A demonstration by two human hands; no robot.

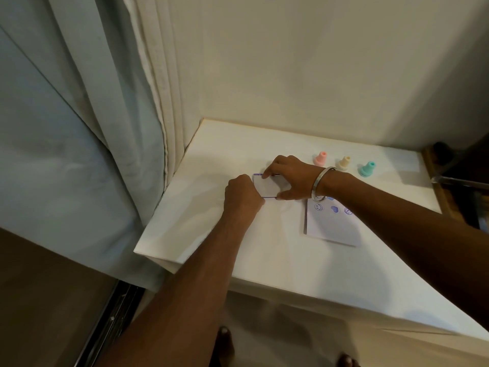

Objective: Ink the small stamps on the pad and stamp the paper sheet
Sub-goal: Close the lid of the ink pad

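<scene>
A flat ink pad case (267, 186) with a pale lid and purple edge lies on the white table (264, 247). My left hand (242, 193) grips its left side with curled fingers. My right hand (291, 177) pinches its far and near edges between fingers and thumb. Three small stamps stand upright behind: pink (321, 158), cream (344, 162), teal (367, 169). The paper sheet (330, 226) lies to the right, bearing a few blue prints, partly under my right wrist.
A curtain (92, 128) hangs at the left beside the table's edge. A wall closes the back. Dark furniture and a metal bar (460, 181) sit at the far right. The table's front edge drops to the floor, where my feet show.
</scene>
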